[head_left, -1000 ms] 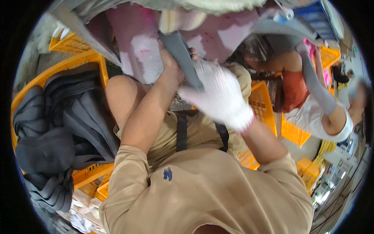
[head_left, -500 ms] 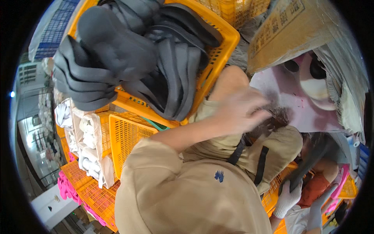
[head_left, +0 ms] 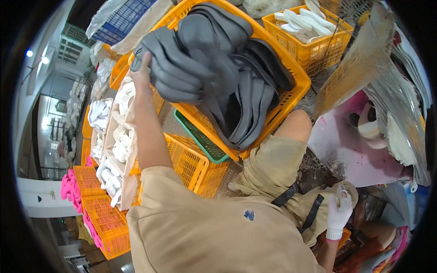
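Dark grey foam shoe soles (head_left: 182,68) are heaped in an orange crate (head_left: 284,98), many nested on edge in stacks. My bare left hand (head_left: 142,73) reaches to the crate's far left and grips the outer end of a sole stack, thumb on the near side; its other fingers are mostly hidden. My right hand (head_left: 339,210), in a white glove, is raised beside my right knee. Its fingers are bent and apart from the thumb, with no sole in them.
A green crate (head_left: 200,136) and an orange crate (head_left: 189,159) sit below the full one. White pieces fill lined crates (head_left: 120,150) at left and another orange crate (head_left: 314,34) at far right. A torn cardboard box (head_left: 350,75) and pink sheet (head_left: 346,136) stand right.
My left hand has moved from above my lap to the soles at the crate's left side. The dark sole is gone from my right hand, which has risen. The whole view has shifted.
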Demonstrator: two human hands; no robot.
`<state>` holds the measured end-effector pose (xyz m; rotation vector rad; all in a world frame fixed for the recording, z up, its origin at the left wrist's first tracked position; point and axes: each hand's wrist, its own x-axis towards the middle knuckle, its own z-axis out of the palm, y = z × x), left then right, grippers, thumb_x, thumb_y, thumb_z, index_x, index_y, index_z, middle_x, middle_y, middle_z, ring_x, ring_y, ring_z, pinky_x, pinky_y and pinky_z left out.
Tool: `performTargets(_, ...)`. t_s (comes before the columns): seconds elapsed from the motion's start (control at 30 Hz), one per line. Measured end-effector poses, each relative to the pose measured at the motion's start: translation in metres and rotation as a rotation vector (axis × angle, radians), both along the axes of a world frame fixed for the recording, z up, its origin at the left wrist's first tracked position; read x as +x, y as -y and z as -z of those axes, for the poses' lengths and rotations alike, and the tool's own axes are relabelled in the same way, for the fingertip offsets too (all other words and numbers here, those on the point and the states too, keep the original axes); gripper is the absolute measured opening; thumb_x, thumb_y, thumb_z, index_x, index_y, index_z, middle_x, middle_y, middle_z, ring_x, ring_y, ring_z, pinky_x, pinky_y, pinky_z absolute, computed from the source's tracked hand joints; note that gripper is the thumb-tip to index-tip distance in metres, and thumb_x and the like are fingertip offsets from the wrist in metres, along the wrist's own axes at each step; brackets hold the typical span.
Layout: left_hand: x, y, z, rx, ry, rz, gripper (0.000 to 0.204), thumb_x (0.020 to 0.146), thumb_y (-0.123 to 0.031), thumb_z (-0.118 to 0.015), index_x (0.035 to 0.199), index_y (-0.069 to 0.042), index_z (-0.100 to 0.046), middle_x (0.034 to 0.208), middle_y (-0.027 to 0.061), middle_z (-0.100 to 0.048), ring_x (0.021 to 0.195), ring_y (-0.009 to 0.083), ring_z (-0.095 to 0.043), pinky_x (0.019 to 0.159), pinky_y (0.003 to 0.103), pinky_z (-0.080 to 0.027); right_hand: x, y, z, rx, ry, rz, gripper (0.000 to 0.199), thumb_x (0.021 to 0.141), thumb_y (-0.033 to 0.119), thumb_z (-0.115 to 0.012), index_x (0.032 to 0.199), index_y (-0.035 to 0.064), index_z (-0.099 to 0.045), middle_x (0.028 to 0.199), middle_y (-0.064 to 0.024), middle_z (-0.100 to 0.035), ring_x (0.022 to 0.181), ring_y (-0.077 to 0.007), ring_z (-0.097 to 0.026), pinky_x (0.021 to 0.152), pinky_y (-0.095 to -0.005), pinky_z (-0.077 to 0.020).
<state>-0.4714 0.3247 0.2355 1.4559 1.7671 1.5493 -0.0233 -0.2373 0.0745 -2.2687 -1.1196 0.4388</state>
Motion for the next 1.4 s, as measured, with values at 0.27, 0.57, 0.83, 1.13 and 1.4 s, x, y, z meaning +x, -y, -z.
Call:
performTargets(0.27,0.117,0.024,0.055,0.298,-0.263,0.380,0.128,0.078,-0.042,-0.096,0.171,0.003,-0.021,0.165,0.0301,-0.042,0.153,0.0405,-0.042,0.128,0.043,-0.032,-0.025,0.010,0.012,0.056,-0.031,0.087,0.044,0.092,0.018,-0.076,0.131,-0.0022,-0.073,0.123,-0.0223,-0.075,0.119,-0.0393,-0.070,0.107,-0.0430,-0.0522)
performTargets(0.57,0.235,0.079,0.113,-0.642,-0.199,0.912,0.146,0.072,-0.049,-0.096,0.173,0.002,-0.005,0.170,0.0328,-0.032,0.157,0.0417,-0.038,0.130,0.044,-0.028,-0.064,0.012,0.013,0.005,-0.145,0.129,0.040,0.094,0.021,-0.074,0.127,-0.0009,-0.075,0.118,-0.0225,-0.077,0.110,-0.0396,-0.072,0.099,-0.0434,-0.0562)
performTargets(0.83,0.207,0.069,0.062,-0.211,-1.216,0.509,0.120,0.080,-0.052,-0.088,0.175,-0.027,-0.019,0.142,0.0365,-0.059,0.137,0.0494,-0.056,0.116,0.052,-0.045,-0.103,-0.163,-0.048,0.512,0.138,-0.391,0.070,0.090,0.037,-0.076,0.152,0.0113,-0.057,0.144,-0.0200,-0.060,0.130,-0.0451,-0.057,0.106,-0.0549,-0.0483)
performTargets(1.13,0.138,0.176,-0.035,0.081,0.915,1.003,0.093,0.085,-0.026,-0.066,0.167,0.002,-0.031,0.164,0.0309,-0.042,0.158,0.0497,-0.035,0.128,0.065,-0.032,-0.090,-0.310,-0.065,0.513,0.085,-0.433,0.056,0.092,0.017,-0.065,0.147,0.0137,-0.057,0.133,-0.0168,-0.066,0.114,-0.0400,-0.066,0.099,-0.0500,-0.0555)
performTargets(1.4,0.173,0.254,0.059,-0.218,1.075,1.399,0.102,0.080,-0.018,-0.077,0.169,-0.009,-0.029,0.171,0.0197,-0.036,0.158,0.0392,-0.036,0.126,0.059,-0.039,-0.062,-0.213,-0.063,0.636,-1.745,0.054,0.057,0.108,0.039,-0.058,0.150,0.0021,-0.056,0.139,-0.0173,-0.068,0.127,-0.0289,-0.066,0.111,-0.0422,-0.0513)
